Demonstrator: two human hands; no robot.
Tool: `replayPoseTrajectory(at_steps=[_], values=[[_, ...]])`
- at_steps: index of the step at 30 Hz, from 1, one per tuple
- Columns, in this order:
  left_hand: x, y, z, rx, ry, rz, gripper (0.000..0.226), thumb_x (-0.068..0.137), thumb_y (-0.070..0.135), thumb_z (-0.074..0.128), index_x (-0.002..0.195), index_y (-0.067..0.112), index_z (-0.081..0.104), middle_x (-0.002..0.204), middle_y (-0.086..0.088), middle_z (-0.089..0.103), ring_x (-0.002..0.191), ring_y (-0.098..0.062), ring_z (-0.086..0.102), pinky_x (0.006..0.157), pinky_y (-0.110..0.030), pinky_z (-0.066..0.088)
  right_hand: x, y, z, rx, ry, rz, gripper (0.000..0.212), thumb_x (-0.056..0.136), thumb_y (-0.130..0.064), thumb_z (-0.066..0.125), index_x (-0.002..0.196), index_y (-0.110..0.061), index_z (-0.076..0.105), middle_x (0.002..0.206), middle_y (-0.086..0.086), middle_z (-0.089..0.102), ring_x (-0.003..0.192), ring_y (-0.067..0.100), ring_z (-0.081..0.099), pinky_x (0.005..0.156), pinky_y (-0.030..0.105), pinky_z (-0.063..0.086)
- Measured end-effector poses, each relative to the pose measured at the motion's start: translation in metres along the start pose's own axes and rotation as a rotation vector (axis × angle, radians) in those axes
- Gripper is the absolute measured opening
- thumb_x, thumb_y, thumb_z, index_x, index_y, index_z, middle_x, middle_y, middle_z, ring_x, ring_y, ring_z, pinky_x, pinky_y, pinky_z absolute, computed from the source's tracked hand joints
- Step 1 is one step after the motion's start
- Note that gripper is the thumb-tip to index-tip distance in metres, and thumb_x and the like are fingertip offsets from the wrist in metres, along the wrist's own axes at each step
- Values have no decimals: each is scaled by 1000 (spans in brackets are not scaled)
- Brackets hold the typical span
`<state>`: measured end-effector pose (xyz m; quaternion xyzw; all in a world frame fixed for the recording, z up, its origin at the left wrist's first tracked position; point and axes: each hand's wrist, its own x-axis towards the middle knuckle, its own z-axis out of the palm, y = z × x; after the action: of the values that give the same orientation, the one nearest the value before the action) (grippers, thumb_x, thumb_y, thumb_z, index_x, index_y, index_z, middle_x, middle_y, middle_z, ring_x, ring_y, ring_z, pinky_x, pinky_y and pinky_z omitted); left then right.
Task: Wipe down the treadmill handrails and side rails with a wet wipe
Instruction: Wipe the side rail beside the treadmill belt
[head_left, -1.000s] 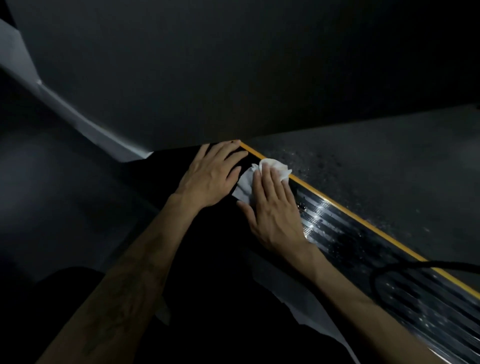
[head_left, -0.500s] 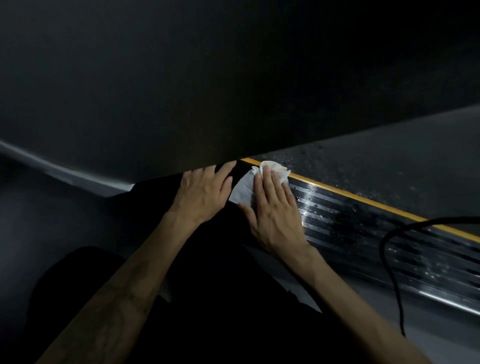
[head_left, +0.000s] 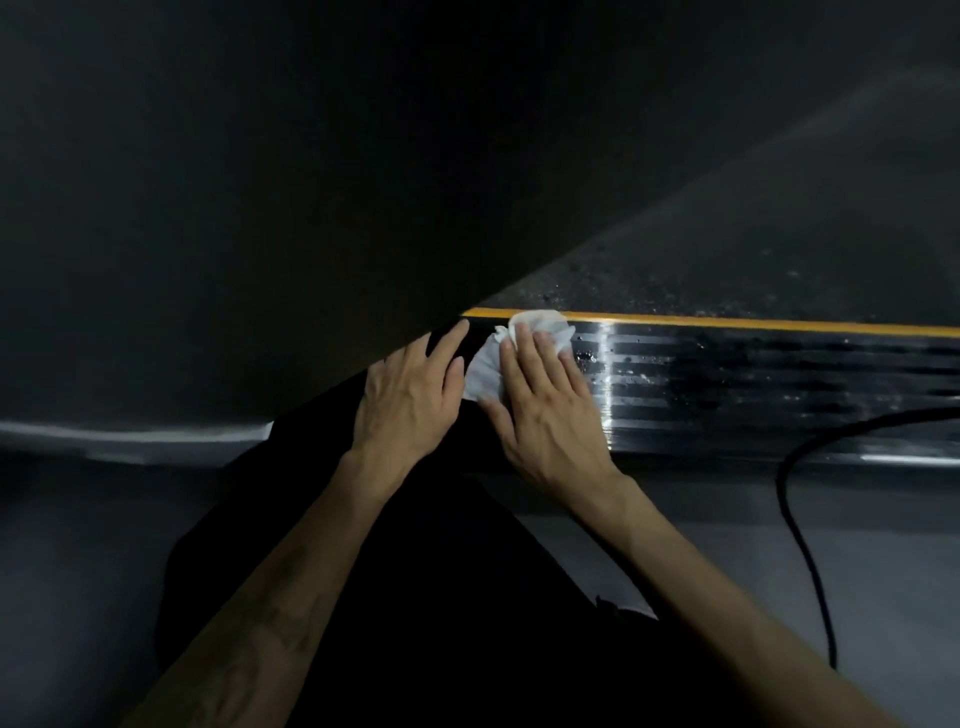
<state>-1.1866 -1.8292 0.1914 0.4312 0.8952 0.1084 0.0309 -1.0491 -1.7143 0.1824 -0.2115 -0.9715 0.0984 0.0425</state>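
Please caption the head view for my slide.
Right hand presses a white wipe on the ribbed side rail; left hand rests alongside.

side rail (head_left: 753, 384) | wet wipe (head_left: 485, 371) on it | cable (head_left: 810, 561) on floor (head_left: 909, 571)

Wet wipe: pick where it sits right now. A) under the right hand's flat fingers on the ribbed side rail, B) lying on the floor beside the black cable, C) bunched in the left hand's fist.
A: the right hand presses the wet wipe flat onto the ribbed side rail with straight fingers.
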Motion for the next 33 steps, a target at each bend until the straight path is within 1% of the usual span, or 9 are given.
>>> replayPoseTrajectory(at_steps=[2,5,9,13,15,19,26,30,33], values=[[1,-2,2,-5,13,24,61,101,43,19,153,25,45,158,-6,43,146,-27,39,117,-49,30,5,-9,1,27,-14,15,74,103,-53,15,161,-8,24,168,14,16,157,29,12,127,45,8],[-1,-5,6,6,45,70,58,102,40,25,152,21,46,162,-8,37,150,-28,31,120,-51,25,8,-5,-2,34,-25,26,74,102,-52,11,162,-11,22,169,11,15,157,26,12,128,46,11],[-4,-6,9,17,6,79,62,103,43,20,156,20,40,167,-10,28,156,-29,20,124,-53,15,-11,-8,-2,20,-22,74,75,103,-53,10,162,-9,19,169,13,12,157,27,9,127,42,5],[-4,-7,6,27,-12,84,66,100,45,15,158,21,38,168,-10,24,157,-30,17,126,-54,12,4,-22,-3,23,-48,75,75,101,-52,8,161,-10,27,168,14,21,156,31,18,126,49,16],[-6,-9,6,25,-32,106,65,101,45,15,159,22,35,169,-10,22,157,-30,15,126,-53,11,9,-19,-5,16,-57,84,76,99,-51,6,161,-11,26,168,13,21,156,31,19,126,48,17],[-12,-8,7,33,5,105,64,102,44,17,157,21,39,168,-9,26,157,-28,18,126,-52,13,-10,-21,-2,27,-41,125,75,100,-50,6,162,-10,18,169,13,14,157,30,12,127,46,10],[-12,-8,8,16,38,101,60,103,42,22,157,23,39,167,-8,29,156,-26,21,125,-50,17,5,-19,-4,16,-47,87,73,100,-45,1,163,-13,19,170,9,13,158,27,11,128,45,11],[-11,-9,8,16,50,92,59,104,42,23,157,23,40,166,-6,30,153,-24,27,123,-46,21,-13,-23,4,10,-2,195,69,103,-45,7,163,-11,17,170,10,10,158,26,8,127,42,6],[-12,-8,5,11,25,86,61,103,44,21,157,24,39,166,-5,31,152,-25,29,123,-45,21,-16,-27,1,30,-56,158,69,102,-45,9,162,-12,18,170,10,12,158,28,9,127,44,8]])
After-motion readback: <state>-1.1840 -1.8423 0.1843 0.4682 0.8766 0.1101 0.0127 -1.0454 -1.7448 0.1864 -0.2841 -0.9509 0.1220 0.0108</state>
